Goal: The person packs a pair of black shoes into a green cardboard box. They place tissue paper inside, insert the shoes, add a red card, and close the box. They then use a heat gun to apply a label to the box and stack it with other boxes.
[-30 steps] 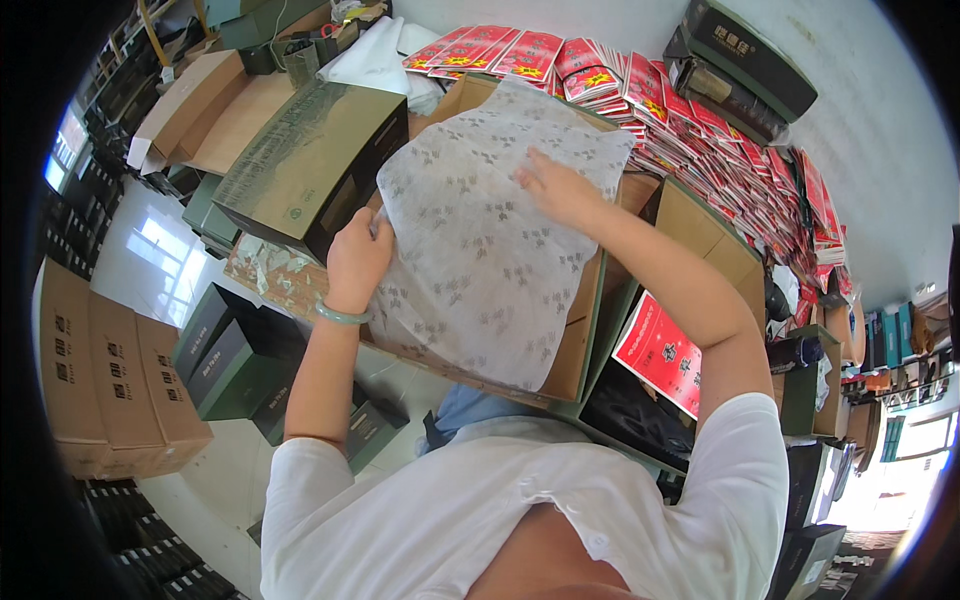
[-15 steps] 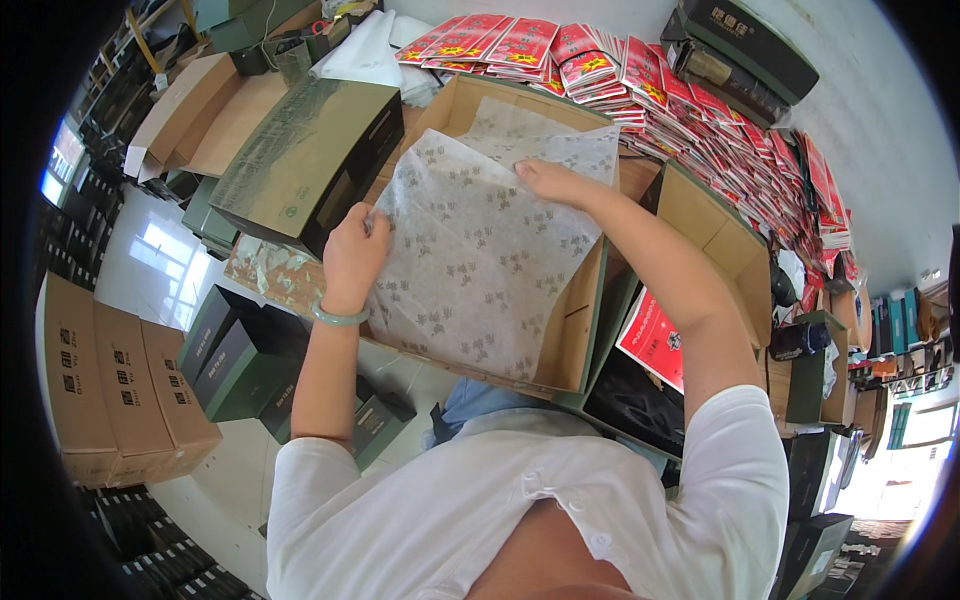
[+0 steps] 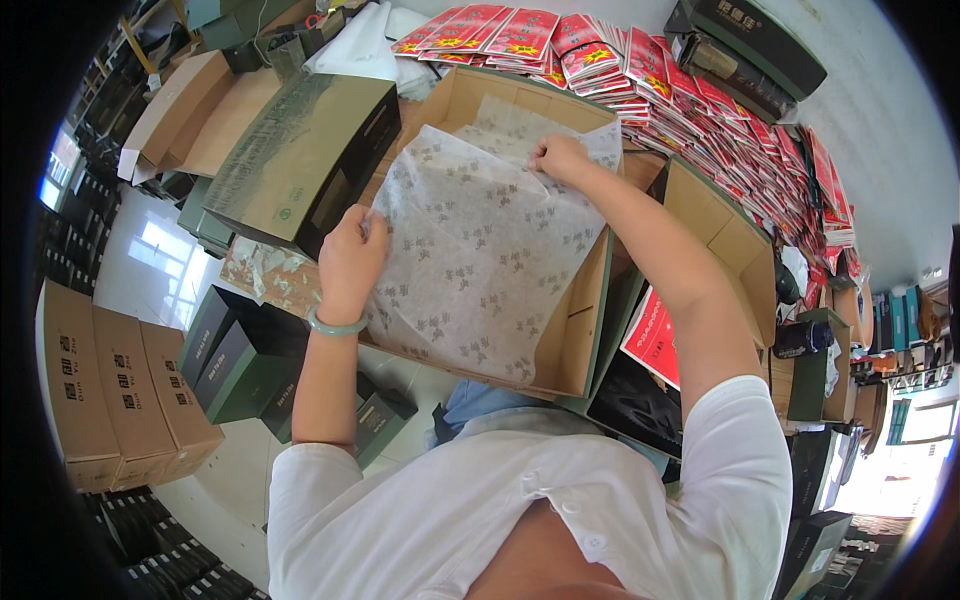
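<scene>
A sheet of white patterned tissue paper (image 3: 465, 265) spreads over an open cardboard box (image 3: 583, 330) in front of me, hiding most of its inside. My left hand (image 3: 352, 252) is closed on the sheet's left edge, beside the box's left wall. Toward the far side, my right hand (image 3: 562, 160) pinches the paper, which wrinkles around the fingertips. Another fold of tissue lies behind it, against the far wall of the box.
A closed olive box (image 3: 300, 150) stands directly left. Red printed packets (image 3: 680, 110) pile up behind. At right are an open box (image 3: 715, 230) and a black shoe (image 3: 640, 405) beside a red card (image 3: 655, 340). Brown cartons (image 3: 125, 390) stand at the lower left.
My right hand has moved a little away from me and to the right, its fingers now curled at the paper. My left hand keeps its hold on the left edge.
</scene>
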`<state>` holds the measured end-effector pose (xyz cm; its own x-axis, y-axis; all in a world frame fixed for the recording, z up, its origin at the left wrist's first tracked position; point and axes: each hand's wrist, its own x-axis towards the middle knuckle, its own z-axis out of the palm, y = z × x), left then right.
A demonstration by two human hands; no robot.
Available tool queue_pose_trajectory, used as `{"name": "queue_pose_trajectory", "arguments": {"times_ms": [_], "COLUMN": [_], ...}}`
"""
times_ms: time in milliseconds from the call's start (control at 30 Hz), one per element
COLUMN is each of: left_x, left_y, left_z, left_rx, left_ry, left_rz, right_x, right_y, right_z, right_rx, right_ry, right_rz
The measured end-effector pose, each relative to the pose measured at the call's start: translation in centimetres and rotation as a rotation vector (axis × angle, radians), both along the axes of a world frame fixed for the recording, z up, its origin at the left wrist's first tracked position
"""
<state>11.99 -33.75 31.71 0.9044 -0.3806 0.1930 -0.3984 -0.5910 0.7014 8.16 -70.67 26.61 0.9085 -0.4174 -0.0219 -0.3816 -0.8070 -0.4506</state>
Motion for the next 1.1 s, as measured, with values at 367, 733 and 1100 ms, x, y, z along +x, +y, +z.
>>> {"name": "queue_pose_trajectory", "arguments": {"times_ms": [367, 733, 1100], "left_x": [-0.4, -0.6, -1.6], "left_y": [-0.3, 0.0, 1.2], "left_z": [-0.5, -2.1, 0.1], "left_rx": [-0.006, 0.116, 0.238], "left_ry": [-0.001, -0.167, 0.274], "left_rz": [-0.248, -0.452, -0.59], "right_x": [6.0, -7.2, -16.0], "right_y": [-1.3, 8.8, 13.2], "right_z": [-1.6, 4.5, 5.7], "right_rx": [-0.199, -0.145, 0.183], "right_ry": [-0.305, -0.538, 0.559], "right_rz": [-0.137, 0.278, 0.169]}}
